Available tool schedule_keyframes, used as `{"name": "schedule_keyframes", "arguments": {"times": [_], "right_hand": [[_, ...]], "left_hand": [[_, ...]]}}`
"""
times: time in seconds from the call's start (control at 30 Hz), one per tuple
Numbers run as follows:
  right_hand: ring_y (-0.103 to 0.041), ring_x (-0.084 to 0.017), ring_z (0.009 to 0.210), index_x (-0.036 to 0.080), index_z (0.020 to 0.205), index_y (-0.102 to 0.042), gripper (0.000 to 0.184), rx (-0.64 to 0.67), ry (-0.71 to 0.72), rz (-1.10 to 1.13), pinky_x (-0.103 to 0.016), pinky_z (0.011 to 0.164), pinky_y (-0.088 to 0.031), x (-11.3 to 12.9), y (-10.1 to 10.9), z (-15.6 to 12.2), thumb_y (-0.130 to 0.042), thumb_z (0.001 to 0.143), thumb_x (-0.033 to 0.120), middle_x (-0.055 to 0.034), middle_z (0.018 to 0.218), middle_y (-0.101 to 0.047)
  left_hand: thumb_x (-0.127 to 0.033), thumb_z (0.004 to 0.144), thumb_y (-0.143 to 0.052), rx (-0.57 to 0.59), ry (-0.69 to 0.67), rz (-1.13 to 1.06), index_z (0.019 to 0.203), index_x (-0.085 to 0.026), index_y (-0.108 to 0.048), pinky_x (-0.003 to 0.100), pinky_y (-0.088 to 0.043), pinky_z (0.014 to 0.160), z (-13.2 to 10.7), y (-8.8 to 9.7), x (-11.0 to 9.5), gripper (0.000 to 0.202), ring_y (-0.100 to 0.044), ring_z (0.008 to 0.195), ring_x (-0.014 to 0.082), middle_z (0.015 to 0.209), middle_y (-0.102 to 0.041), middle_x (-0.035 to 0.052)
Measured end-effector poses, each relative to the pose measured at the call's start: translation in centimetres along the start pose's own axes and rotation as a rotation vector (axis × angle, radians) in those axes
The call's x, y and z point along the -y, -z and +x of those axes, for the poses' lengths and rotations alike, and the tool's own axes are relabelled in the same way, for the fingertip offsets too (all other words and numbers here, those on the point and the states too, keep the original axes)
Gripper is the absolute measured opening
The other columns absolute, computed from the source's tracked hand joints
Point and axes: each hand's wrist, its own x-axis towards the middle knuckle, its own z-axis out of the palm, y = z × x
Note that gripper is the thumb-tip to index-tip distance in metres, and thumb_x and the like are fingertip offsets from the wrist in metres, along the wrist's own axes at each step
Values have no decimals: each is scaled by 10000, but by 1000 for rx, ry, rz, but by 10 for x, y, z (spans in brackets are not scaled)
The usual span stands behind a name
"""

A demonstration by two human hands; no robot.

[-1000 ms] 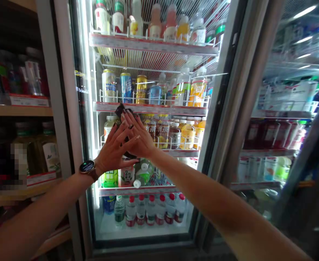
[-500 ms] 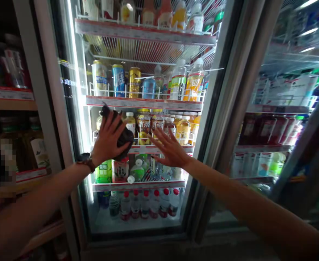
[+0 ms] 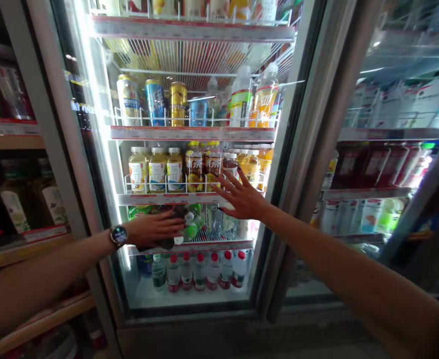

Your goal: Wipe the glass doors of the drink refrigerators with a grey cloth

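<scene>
Head view — dark cloth (image 3: 167, 243) half-hidden under left hand (image 3: 154, 228), fingers nearly together; right hand (image 3: 244, 199), fingers apart.

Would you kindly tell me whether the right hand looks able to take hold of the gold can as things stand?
Probably not: the glass door appears shut, leaving its pane between the right hand and the gold can.

Dark cloth (image 3: 168, 244), partly covered, under left hand (image 3: 154, 228)
</scene>
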Motion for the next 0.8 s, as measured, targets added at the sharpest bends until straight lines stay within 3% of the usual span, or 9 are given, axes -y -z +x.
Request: {"name": "schedule_keyframes", "arguments": {"times": [0.13, 0.2, 0.27, 0.33, 0.43, 0.53, 0.63, 0.73, 0.8], "right_hand": [[-247, -325, 1623, 337, 1691, -128, 889, 10, 123, 40, -642, 1336, -172, -20, 4, -8, -629, 962, 430, -27, 1758, -251], [-266, -314, 1618, 353, 1689, -139, 874, 6, 110, 38, -622, 1344, -175, -24, 2, -11, -623, 964, 424, -6, 1753, -267], [-275, -311, 1615, 360, 1687, -143, 868, 22, 90, 29, -612, 1349, -169, -24, 0, -12, -623, 967, 427, 3, 1753, -265], [-272, -315, 1616, 348, 1688, -147, 863, 43, 89, 13, -618, 1346, -171, -23, -3, -12, -618, 970, 432, -10, 1754, -261], [-259, -331, 1619, 299, 1691, -151, 846, 55, 101, -19, -647, 1327, -189, -20, -2, -10, -595, 982, 431, -59, 1750, -268], [-242, -323, 1625, 264, 1695, -122, 860, 76, 109, -23, -629, 1334, -186, -20, 6, -9, -585, 988, 427, -76, 1747, -277], [-238, -300, 1628, 256, 1698, 16, 927, 24, 49, -37, -611, 1353, -147, -25, 13, -15, -570, 1000, 429, -70, 1756, -251], [-214, -341, 1630, 242, 1682, 125, 950, -125, -175, -87, -666, 1338, -124, -31, 12, -30, -522, 1022, 462, -92, 1775, -155], [-185, -364, 1632, 242, 1683, 124, 922, -182, -280, -96, -678, 1328, -143, -32, 6, -41, -487, 1031, 471, -87, 1783, -107]], "left_hand": [[-475, 925, -682, -114, 390, 99, 1622, -351, -360, 583, -165, 1342, 18, 69, 100, 778, -158, 1642, 321, 1739, -282, 37], [-485, 929, -681, -204, 594, 165, 1630, -361, -339, 651, -135, 1328, 33, 83, 118, 789, -54, 1648, 372, 1763, -202, 43], [-498, 913, -698, -253, 670, 174, 1633, -336, -338, 679, -140, 1317, 47, 71, 102, 820, -17, 1643, 408, 1767, -176, 67], [-518, 883, -725, -216, 609, 127, 1626, -304, -353, 677, -174, 1311, 56, 38, 58, 858, -59, 1638, 425, 1754, -218, 94], [-514, 860, -744, -80, 295, 36, 1573, -255, -444, 561, -256, 1325, 60, -18, -16, 816, -245, 1616, 344, 1694, -376, 94], [-417, 871, -721, -6, -69, 7, 1475, -248, -565, 415, -321, 1316, 59, -39, -40, 646, -361, 1574, 230, 1644, -469, 44], [-390, 884, -692, 10, -124, -12, 1484, -266, -559, 417, -266, 1342, 70, -7, 10, 627, -335, 1589, 220, 1650, -460, 34], [-427, 941, -623, -34, 165, 9, 1594, -303, -405, 562, -136, 1354, 104, 46, 87, 699, -184, 1639, 285, 1725, -321, 24], [-429, 982, -565, -136, 424, 62, 1627, -294, -336, 651, -88, 1328, 134, 67, 117, 697, -68, 1649, 337, 1761, -219, 27]]}}
